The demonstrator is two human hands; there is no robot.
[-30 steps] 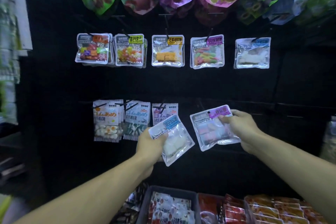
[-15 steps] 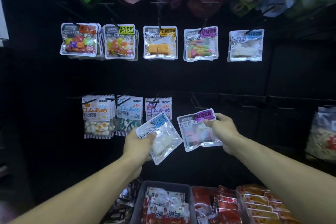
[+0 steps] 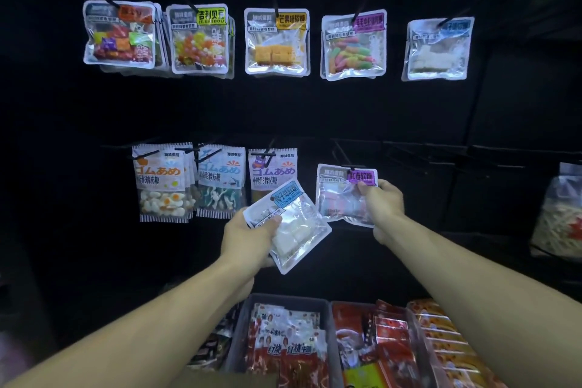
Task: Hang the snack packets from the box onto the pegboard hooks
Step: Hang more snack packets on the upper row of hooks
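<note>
The right hand (image 3: 382, 205) pinches the purple packet (image 3: 345, 195) by its top corner, with the hook (image 3: 348, 166) just above the fingers (image 3: 365, 187). The left hand (image 3: 248, 236) grips the blue packet (image 3: 288, 224) lower down. I'd say the hole could miss the hook in this dim light, and the packet would slip off.

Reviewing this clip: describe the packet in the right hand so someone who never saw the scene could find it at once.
On the black pegboard, find the lower row, where three striped-edge gummy packets hang. Just right of them, the right hand pinches a clear packet up at a hook. Its purple corner label distinguishes it from the blue-labelled packet beside it.
</note>
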